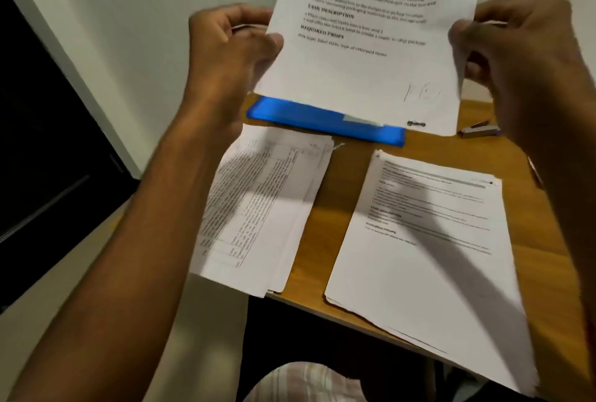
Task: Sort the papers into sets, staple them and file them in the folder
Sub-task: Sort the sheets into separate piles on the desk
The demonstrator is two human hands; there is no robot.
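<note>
Two hands hold one sheet of paper (364,56) up in front of the wall, above the far side of the bench (335,208). The left hand (232,46) pinches its left edge with the thumb on the printed face, and the right hand (516,56) has its fingers curled round the right edge; both grips are closed on the sheet, which hangs between them, tilted slightly.

This looks like the sorting step: the sheet is being read to decide which set it joins. Below it lie two piles, a left pile (258,208) with tables printed sideways, overhanging the bench's edge, and a right pile (425,250) whose headed layout seems to match the held sheet. I judge the right pile the likelier home.

The next move calls for lowering the sheet squarely onto its pile, edges aligned. The blue folder (322,120) lies beyond the piles, partly hidden by the sheet, and the stapler (477,131) rests near the right wrist, untouched.
</note>
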